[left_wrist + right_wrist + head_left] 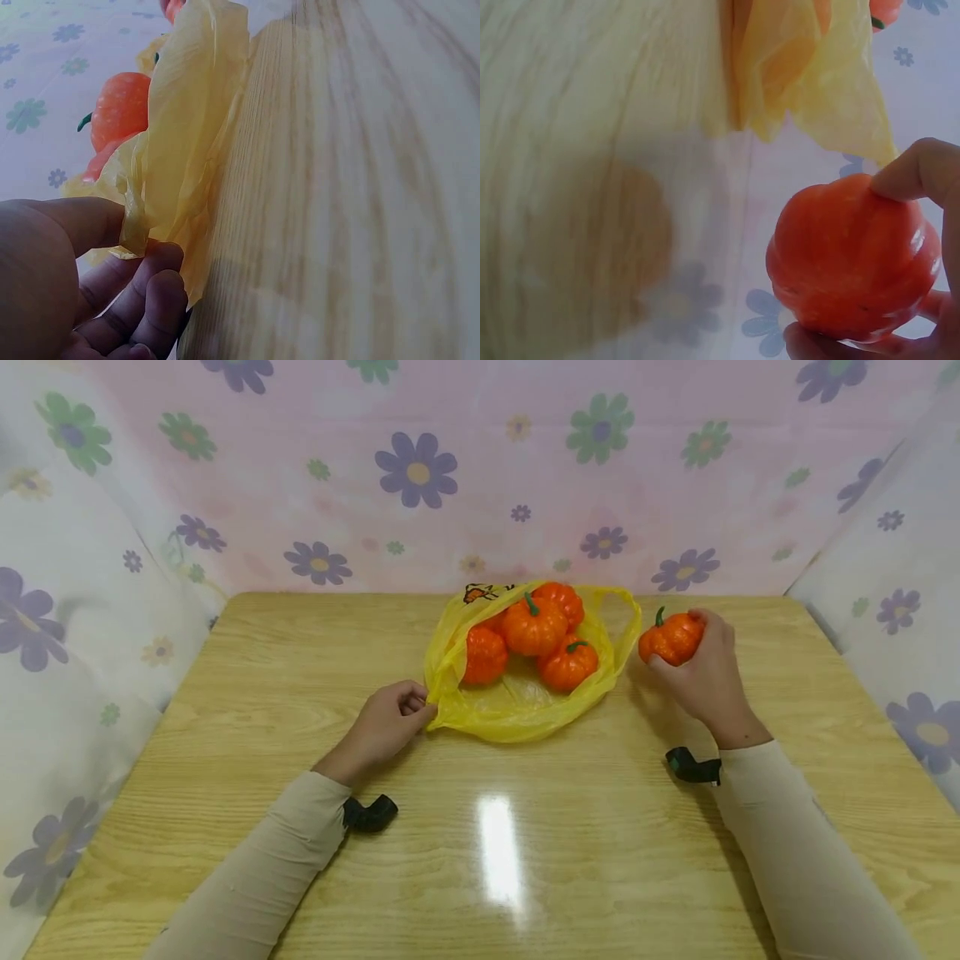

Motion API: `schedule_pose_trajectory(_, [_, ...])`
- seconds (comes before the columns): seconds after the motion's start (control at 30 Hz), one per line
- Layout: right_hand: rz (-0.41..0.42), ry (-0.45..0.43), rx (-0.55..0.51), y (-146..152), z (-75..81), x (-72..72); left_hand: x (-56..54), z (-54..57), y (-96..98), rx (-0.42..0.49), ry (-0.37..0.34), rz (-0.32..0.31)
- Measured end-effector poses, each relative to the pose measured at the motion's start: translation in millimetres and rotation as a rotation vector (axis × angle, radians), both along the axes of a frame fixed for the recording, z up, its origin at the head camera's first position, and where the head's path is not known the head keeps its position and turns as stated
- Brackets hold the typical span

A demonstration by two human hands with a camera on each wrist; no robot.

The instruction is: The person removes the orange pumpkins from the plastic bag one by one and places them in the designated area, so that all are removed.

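A yellow plastic bag [517, 722] lies with its mouth spread toward me, several small orange pumpkins [534, 627] with green stems inside it. My left hand [386, 722] pinches the bag's left rim between thumb and fingers; the left wrist view shows the gathered plastic [135, 225] at the fingertips. To the right of the bag, my right hand [708, 672] grips another orange pumpkin [672, 639], its green stem pointing up. In the right wrist view this pumpkin [855, 259] sits between thumb and fingers, above the table with its shadow beneath.
The pale wooden table [300, 643] reaches back to a flower-patterned cloth backdrop [480, 485], with similar cloth at both sides. A loop handle of the bag stands up on its right, close to the held pumpkin. Black wrist cameras [371, 814] sit on both wrists.
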State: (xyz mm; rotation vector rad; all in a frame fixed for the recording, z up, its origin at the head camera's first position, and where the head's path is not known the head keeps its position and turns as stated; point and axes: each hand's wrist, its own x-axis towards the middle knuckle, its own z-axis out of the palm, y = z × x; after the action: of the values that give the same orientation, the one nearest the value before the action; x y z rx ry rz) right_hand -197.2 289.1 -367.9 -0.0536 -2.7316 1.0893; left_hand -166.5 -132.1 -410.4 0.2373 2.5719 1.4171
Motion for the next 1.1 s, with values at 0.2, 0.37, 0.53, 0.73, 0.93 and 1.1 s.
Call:
schedule_pose_trajectory(0.2, [0.015,-0.087,-0.008,2.9,-3.7,-0.8,1.2,-0.2,-0.2,0.008,0.01,-0.006])
schedule_pose_trajectory(0.37, [0.03,-0.128,-0.012,4.7,-5.5,-4.2,1.3,1.0,-0.6,0.013,0.004,-0.004])
schedule_pose_trajectory(0.53, [0.047,-0.143,-0.028,6.0,-6.4,-7.1,1.2,2.8,-1.2,0.026,0.003,0.007])
schedule_pose_trajectory(0.73, [0.047,-0.189,-0.027,9.2,-7.5,-7.1,1.1,1.6,-1.9,0.02,-0.011,0.005])
schedule_pose_trajectory(0.93, [0.04,-0.223,0.007,13.0,-3.1,-8.2,0.2,4.9,-0.6,0.031,0.001,0.007])
schedule_pose_trajectory(1.1, [0.044,-0.274,0.042,18.3,1.0,-7.1,1.2,5.4,-0.4,0.023,-0.009,0.003])
